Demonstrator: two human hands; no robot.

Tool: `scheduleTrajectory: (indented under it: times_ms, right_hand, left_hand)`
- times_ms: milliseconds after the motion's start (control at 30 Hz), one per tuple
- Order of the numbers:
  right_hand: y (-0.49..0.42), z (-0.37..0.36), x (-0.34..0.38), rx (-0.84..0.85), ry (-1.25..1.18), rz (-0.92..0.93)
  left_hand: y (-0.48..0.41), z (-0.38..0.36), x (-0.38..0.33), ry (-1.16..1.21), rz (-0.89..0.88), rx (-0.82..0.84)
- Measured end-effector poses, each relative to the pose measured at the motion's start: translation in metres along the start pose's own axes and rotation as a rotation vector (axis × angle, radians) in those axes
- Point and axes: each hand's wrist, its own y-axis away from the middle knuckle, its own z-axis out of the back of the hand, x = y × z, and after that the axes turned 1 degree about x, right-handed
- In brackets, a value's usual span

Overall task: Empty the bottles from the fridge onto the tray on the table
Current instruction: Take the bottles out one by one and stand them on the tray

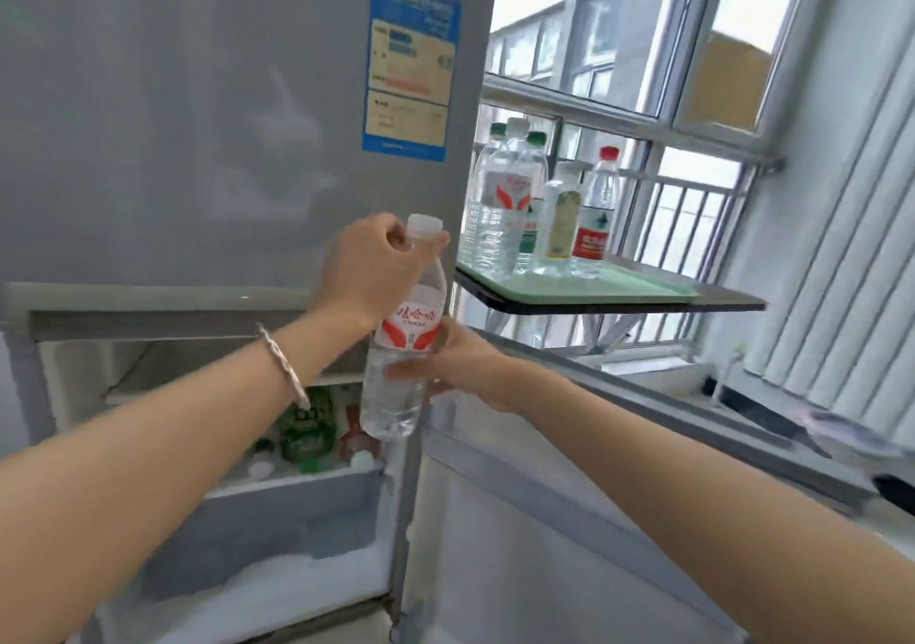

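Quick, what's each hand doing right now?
Left hand: closed around the neck of the water bottle, just under its cap.
Right hand: closed on the same bottle, gripping its lower body.

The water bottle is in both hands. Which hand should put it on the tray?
Probably the right hand. It wraps the water bottle around its body, on the side nearer the green tray. The left hand only pinches the neck under the cap, farther from the tray.
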Motion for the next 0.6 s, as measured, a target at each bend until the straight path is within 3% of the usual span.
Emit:
scheduleTrajectory:
  times_ms: [167,333,500,600]
  right_hand:
    - [0.025,0.071,0.021,-0.329,-0.078,0.093]
    - [0.024,0.128,0.033,-0.558,-0.103,0.224]
    - [-0.006,0.167,0.021,-0.661,-0.108,0.262]
    - [-0.028,0.181,0.007,-0.639,-0.080,0.257]
  left_hand:
    - [-0.031,-0.021,-0.056,0.333,-0.014,0.036]
    - [-0.047,-0.068,-0.065,0.421,0.072,0.121]
    - [-0.057,-0.116,-0.066,0.388,0.083,0.353]
    - [-0.065,-0.140,-0.060,0.323,0.077,0.413]
